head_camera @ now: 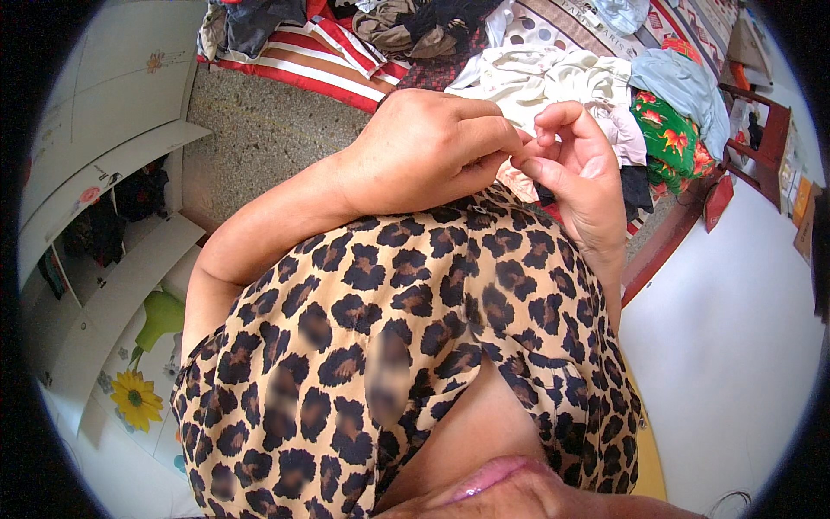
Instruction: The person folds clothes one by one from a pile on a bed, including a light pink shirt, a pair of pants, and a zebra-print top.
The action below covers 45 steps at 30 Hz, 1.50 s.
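Note:
My left hand [438, 146], back towards the camera, reaches across with its fingers bent and close together. Their tips meet the fingers of my right hand [580, 162], whose thumb and curled upper finger stand apart. Whether anything small is between the fingertips is hidden. Both hands are in front of a leopard-print shirt [402, 279]. Just beyond them lies a heap of white clothes [551, 78], with a pale pink cloth [622, 136] at its right side.
Dark and brown clothes [415, 26] lie on a red-and-white striped cloth [292, 61]. A green floral cloth [668, 133] and a light blue garment [681, 84] are piled at right. An open cabinet [149, 250] stands left, above speckled flooring [259, 130]. Red wooden furniture [765, 130] stands far right.

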Tool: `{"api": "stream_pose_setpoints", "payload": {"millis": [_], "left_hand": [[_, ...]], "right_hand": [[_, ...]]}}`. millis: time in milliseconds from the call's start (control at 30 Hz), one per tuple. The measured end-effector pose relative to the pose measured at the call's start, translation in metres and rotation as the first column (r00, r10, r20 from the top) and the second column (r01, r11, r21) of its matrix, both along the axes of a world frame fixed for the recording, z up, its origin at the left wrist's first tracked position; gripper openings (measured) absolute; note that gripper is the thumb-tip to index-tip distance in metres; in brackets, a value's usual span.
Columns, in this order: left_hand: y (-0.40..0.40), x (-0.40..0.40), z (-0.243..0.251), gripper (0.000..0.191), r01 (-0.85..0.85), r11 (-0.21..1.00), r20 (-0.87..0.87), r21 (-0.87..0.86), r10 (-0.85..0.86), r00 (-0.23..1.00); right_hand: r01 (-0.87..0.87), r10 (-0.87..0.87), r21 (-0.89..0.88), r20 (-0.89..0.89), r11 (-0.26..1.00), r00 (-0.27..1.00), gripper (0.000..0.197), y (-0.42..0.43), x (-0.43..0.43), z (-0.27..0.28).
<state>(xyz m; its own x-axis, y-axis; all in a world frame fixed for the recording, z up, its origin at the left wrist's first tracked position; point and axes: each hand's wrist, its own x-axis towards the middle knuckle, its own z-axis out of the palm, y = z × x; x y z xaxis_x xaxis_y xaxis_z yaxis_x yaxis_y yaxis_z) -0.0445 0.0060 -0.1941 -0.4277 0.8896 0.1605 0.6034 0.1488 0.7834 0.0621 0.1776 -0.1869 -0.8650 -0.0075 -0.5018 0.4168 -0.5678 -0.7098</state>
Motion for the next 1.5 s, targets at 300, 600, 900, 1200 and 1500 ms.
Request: {"api": "stream_pose_setpoints", "payload": {"millis": [300,600,900,1200,1500], "left_hand": [[-0.004,0.000,0.000,0.017,0.037,0.999,0.040,-0.008,-0.037,0.999],[-0.003,0.001,-0.002,0.015,0.051,0.998,-0.093,-0.034,-0.054,0.994],[-0.006,0.003,-0.005,0.014,0.004,1.000,0.224,-0.002,-0.003,0.975],[-0.006,0.002,-0.006,0.012,0.004,1.000,0.212,-0.028,0.002,0.977],[-0.002,0.002,-0.001,0.008,0.024,0.998,0.075,-0.064,-0.020,0.997]], "right_hand": [[-0.030,0.030,0.002,0.017,1.000,0.999,0.032,0.001,0.007,-0.010],[0.000,0.000,-0.007,-0.011,1.000,1.000,0.031,-0.006,0.004,-0.010],[0.026,-0.032,-0.129,-0.044,0.991,0.999,0.030,0.001,0.002,-0.020],[0.032,-0.032,-0.087,0.008,0.996,0.999,0.030,0.001,0.005,-0.020],[0.002,-0.001,-0.124,0.004,0.992,1.000,0.026,0.000,0.005,-0.021]]}}
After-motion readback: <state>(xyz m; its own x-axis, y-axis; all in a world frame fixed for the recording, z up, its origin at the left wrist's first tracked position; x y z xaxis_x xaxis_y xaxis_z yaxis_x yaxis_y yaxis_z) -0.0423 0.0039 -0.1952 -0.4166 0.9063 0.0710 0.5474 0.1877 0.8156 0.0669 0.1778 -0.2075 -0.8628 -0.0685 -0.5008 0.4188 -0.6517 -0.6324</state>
